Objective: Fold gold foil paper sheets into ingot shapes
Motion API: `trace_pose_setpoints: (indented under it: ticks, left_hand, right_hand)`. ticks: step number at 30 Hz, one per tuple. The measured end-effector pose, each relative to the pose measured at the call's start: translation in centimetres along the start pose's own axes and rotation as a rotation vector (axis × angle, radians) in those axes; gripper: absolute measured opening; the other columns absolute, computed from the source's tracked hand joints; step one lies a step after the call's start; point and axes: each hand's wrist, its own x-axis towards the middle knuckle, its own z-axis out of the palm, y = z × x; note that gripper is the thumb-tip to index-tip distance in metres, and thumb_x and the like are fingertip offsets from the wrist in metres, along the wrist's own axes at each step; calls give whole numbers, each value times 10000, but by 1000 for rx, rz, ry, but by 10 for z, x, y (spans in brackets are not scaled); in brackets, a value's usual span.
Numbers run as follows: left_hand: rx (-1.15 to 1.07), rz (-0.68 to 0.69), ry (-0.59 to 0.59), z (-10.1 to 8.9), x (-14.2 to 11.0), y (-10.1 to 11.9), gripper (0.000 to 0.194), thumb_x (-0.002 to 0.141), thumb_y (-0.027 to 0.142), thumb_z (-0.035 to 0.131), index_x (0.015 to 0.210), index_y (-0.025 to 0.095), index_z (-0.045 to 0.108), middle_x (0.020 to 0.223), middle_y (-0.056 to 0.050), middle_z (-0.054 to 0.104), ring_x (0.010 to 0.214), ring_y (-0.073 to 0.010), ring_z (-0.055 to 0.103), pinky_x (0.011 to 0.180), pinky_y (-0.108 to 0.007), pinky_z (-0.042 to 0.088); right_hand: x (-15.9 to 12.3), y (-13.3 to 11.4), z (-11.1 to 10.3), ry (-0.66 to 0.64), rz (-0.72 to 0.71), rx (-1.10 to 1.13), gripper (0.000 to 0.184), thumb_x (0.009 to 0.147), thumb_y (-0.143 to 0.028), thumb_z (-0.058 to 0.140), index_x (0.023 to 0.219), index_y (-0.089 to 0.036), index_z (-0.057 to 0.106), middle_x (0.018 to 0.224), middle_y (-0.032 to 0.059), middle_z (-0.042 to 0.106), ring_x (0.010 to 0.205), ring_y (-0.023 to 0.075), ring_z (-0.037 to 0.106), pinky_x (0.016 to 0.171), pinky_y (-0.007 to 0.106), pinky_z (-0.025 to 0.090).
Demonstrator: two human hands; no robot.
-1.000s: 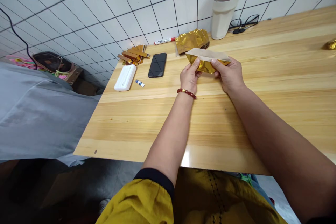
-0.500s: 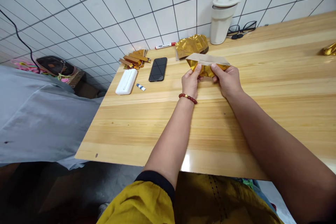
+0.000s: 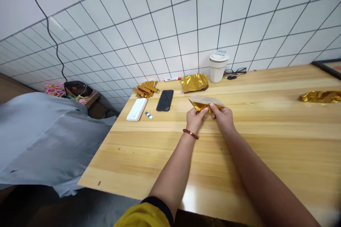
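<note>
A sheet of gold foil paper, pale on its back, is held just above the wooden table, partly folded over along its near edge. My left hand pinches that edge with thumb and fingers; a red bead bracelet circles the wrist. Beside it, my right hand grips the same sheet, its thumb close to the left thumb. The fingertips under the paper are hidden. Just beyond the sheet lies a stack of gold foil paper.
Left of my hands lie a black phone, a white power bank, a small blue-and-white stick and folded gold strips. Along the wall are a marker, a lidded cup and glasses. Crumpled gold foil rests far right.
The camera view has tilted up, so the table sits lower in the picture. My thumbs have come closer together along the folded edge of the sheet.
</note>
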Motion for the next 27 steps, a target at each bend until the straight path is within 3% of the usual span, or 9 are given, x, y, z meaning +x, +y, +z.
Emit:
trace_pose_setpoints:
  ticks: [6, 10, 13, 18, 27]
  left_hand:
    - [-8, -15, -6, 1, -5, 4, 451, 482, 437, 917, 736, 124, 716, 656, -8, 662, 565, -78, 513, 583, -228, 413]
    - [-179, 0, -10, -3, -7, 10, 573, 576, 556, 856, 953, 147, 719, 810, -40, 702, 637, -100, 576, 627, -235, 460]
    - [-322, -11, 42, -9, -4, 14, 621, 665, 682, 733, 996, 158, 708, 918, -73, 713, 739, -140, 631, 637, -253, 492]
    - [-329, -21, 142, -17, 2, 17, 385, 549, 380, 904, 788, 145, 715, 739, -14, 694, 644, -92, 592, 632, -220, 462]
    - [-378, -57, 66, -9, 0, 25, 315, 579, 272, 859, 836, 133, 741, 801, -46, 727, 730, -138, 634, 748, -277, 477]
  right_hand:
    - [-3, -6, -1, -14, 76, 26, 437, 763, -573, 696, 688, -153, 604, 499, -50, 480, 506, 92, 406, 531, 257, 326]
    - [-1, -5, -2, 57, 105, 87, 450, 725, -595, 718, 689, -165, 590, 515, -43, 501, 495, 97, 407, 509, 257, 316]
    - [1, -3, -3, 63, 124, 42, 507, 647, -656, 741, 653, -170, 596, 491, -48, 474, 483, 102, 397, 491, 257, 310]
    - [1, -4, -4, 38, 134, 20, 513, 627, -675, 746, 638, -179, 616, 506, -38, 493, 491, 110, 412, 500, 257, 346]
    - [-3, -9, -2, -103, 151, 69, 420, 613, -567, 818, 754, -190, 700, 584, -12, 596, 494, 122, 470, 488, 264, 406]
